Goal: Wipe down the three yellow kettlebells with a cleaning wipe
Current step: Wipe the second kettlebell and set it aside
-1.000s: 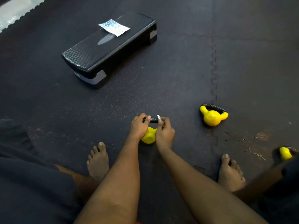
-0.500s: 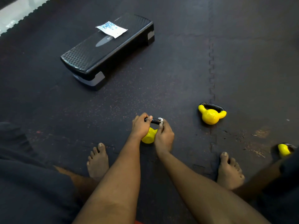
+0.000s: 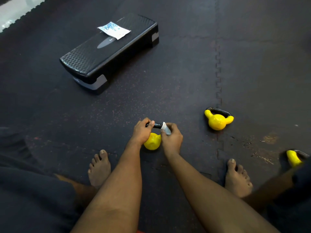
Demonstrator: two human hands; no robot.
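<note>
The near yellow kettlebell (image 3: pixel 152 141) sits on the black rubber floor mat (image 3: pixel 168 81), between the person's bare feet. The left hand (image 3: pixel 142 132) is curled around the left end of its black handle (image 3: pixel 157 125). The right hand (image 3: pixel 171 137) pinches a white cleaning wipe (image 3: pixel 165 129) against the handle's right end. A 2nd kettlebell (image 3: pixel 218 121) lies to the right, well apart; a 3rd kettlebell (image 3: pixel 293 158) is at the right edge, partly hidden. On the black aerobic step (image 3: pixel 107 52) lies a white-and-blue wipe packet (image 3: pixel 113 30); its print is too small to read.
</note>
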